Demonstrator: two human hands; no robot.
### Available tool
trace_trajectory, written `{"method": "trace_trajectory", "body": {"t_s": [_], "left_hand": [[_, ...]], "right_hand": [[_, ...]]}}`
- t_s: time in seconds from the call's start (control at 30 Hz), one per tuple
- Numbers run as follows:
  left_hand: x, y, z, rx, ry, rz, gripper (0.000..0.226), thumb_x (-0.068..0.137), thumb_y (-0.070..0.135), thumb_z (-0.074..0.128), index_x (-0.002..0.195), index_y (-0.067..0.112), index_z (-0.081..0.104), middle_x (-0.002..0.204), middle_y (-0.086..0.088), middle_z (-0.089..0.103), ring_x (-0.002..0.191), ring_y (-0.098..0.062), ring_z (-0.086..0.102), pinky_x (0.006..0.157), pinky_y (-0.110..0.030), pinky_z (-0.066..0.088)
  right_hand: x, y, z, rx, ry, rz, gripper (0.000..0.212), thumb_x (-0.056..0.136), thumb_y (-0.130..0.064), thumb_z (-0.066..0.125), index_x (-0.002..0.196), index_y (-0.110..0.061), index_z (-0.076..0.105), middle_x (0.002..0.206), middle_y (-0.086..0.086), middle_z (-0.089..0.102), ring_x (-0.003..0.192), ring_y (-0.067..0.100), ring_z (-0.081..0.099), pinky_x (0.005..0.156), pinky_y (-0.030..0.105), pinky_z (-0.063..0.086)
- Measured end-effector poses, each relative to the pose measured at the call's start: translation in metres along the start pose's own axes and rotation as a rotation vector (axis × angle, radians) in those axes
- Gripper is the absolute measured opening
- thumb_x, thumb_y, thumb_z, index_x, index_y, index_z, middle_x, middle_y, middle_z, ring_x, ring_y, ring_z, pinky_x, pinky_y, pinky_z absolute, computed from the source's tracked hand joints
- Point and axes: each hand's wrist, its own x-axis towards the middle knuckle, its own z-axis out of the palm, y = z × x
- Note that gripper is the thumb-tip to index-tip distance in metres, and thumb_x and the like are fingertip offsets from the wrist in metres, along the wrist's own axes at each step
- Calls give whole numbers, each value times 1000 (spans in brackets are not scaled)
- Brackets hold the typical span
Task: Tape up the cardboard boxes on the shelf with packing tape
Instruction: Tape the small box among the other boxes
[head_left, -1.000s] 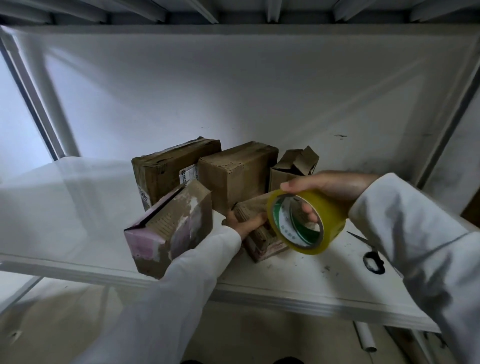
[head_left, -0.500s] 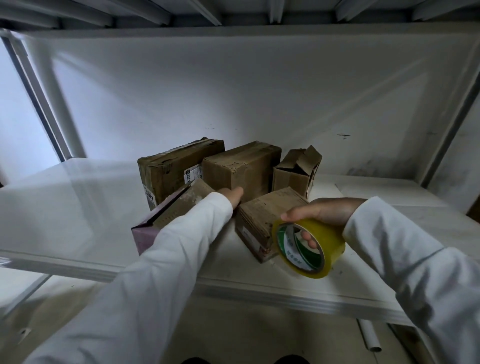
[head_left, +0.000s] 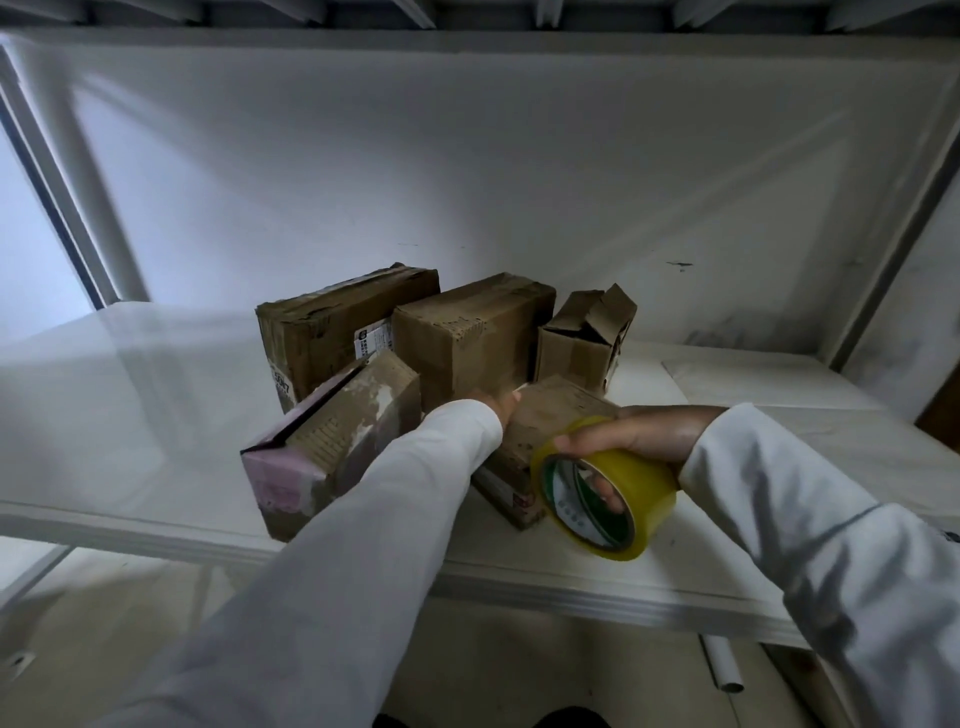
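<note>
Two white sleeves reach up from the bottom toward the shelf (head_left: 649, 592). I see my right hand (head_left: 636, 434) closest, curled around the tape roll (head_left: 605, 501). It is a yellow roll with a green and white ring inside. The thumb lies on top of it and some fingers (head_left: 605, 486) poke through the hole. It sits just above the front part of the shelf and covers the near corner of the small flat box (head_left: 540, 431).

My left hand (head_left: 496, 405) is a bit farther in, mostly hidden by its sleeve (head_left: 363, 545). It is at the far left edge of the small flat box, just under the middle box (head_left: 467, 343). I cannot tell how the fingers are bent or if they hold anything.

Next to that arm on the left is a tilted box with pink sides (head_left: 322, 447) (its top looks scuffed and white in spots). It sits near the front edge.

Behind it stand three more brown boxes in a row. The left tall box (head_left: 332, 322) has a white label on its side. The middle box touches it. On the right, a little apart, is the open box (head_left: 582, 338) with its flaps sticking up.

Farthest back is the white wall (head_left: 467, 171), with another shelf board (head_left: 519, 39) over it all.
</note>
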Motion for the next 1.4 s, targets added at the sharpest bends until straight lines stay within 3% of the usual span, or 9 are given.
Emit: {"method": "trace_trajectory", "body": {"t_s": [0.3,0.43,0.57,0.7,0.8,0.93,1.17,1.27,1.4], "left_hand": [[-8,0,-2,350,207,26,45,104,38,24,135,15,48,133,-10,52,125,-30,47,106,-43,33],[-12,0,-2,459,275,82,36,102,35,34,126,16,55,120,-8,59,112,-28,55,100,-42,37],[-19,6,-1,566,363,146,29,98,31,45,119,16,58,116,-7,63,106,-28,59,93,-42,39],[-27,19,7,512,227,148,40,100,28,35,136,15,46,138,-9,49,125,-30,47,106,-46,31],[-34,22,17,249,74,71,75,97,55,30,151,8,9,158,-13,12,145,-32,14,117,-48,15],[-29,16,27,369,45,49,113,76,86,19,149,7,-12,159,-12,-12,146,-30,-11,113,-55,-14],[-39,20,19,475,4,51,118,71,90,22,150,9,-12,158,-13,-13,146,-33,-10,110,-59,-16],[-50,19,15,470,1,155,100,84,78,22,151,10,-5,160,-11,-6,146,-30,-5,114,-54,-9],[-80,29,19,212,-104,292,79,94,62,30,152,14,6,160,-10,4,146,-29,2,116,-41,4]], "right_hand": [[11,23,-6,166,-82,20,42,64,-41,60,82,-2,61,56,6,63,48,16,61,55,24,55],[17,30,2,174,-24,62,49,58,-39,68,95,-8,62,64,7,69,57,19,66,67,32,53],[16,35,11,215,23,89,42,58,-28,85,89,-13,60,69,7,71,67,21,66,55,28,53],[15,35,14,249,10,83,33,61,-23,80,85,-13,60,68,7,70,65,21,65,49,27,53],[16,35,15,236,9,65,33,62,-23,81,85,-15,59,64,4,70,64,20,64,53,28,53],[17,38,15,247,26,49,24,74,-22,77,87,-16,57,71,5,70,70,22,64,60,31,51],[24,47,15,322,-28,16,29,69,-24,79,88,-13,60,70,6,71,68,21,66,58,29,54],[27,49,12,331,-46,13,55,41,-29,85,89,-11,66,70,9,72,65,23,68,56,29,56],[28,49,10,253,-22,-14,76,45,-29,84,115,-10,59,83,9,71,77,24,65,64,32,52]]}}
